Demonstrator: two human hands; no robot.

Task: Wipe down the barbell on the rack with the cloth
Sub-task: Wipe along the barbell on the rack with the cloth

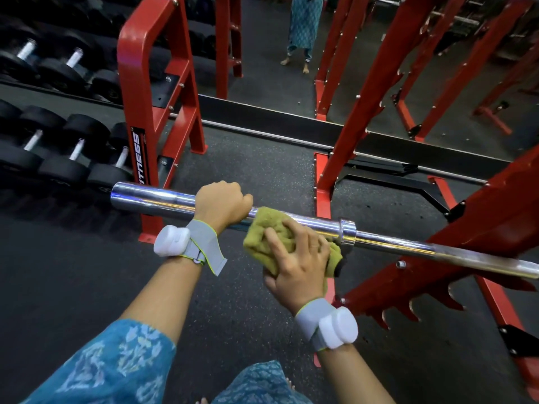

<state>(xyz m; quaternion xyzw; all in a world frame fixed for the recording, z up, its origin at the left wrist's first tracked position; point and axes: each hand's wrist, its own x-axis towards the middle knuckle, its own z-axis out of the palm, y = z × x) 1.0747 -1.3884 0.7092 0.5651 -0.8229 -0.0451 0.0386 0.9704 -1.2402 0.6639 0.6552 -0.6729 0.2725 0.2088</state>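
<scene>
Dark speckled rubber floor lies under both your hands, matte and grainy. Right of your right hand is the red rack: painted steel, angled square tubes, a row of hooked teeth along its lower beam, bolt heads showing. Beyond your left hand is a second red frame, boxy with rounded corners and a black label strip, holding black round-headed dumbbells with short knurled metal handles, in two tiers. Past both hands, behind a low black strip, there looks to be a wall mirror showing more red uprights and a standing barefoot figure.

The barbell runs straight across in front of you, polished chrome and smooth. Its thick sleeve end sticks out left of your left hand. A raised collar ring sits just right of your right hand, and the thinner shaft goes on over the red rack beam to the frame edge.

The cloth is olive-yellow terry, nubby and bunched, draped over the sleeve between your two hands and hanging below the bar.

Your left hand is a closed fist wrapped over the sleeve, knuckles up, touching the cloth's left edge. Your right hand has its fingers spread and bent over the cloth, clamping it against the bar beside the collar.

Each wrist has a grey fabric strap with a white rounded plastic pod. The blue printed sleeve is on your left arm. A thin ring is on a right finger.
</scene>
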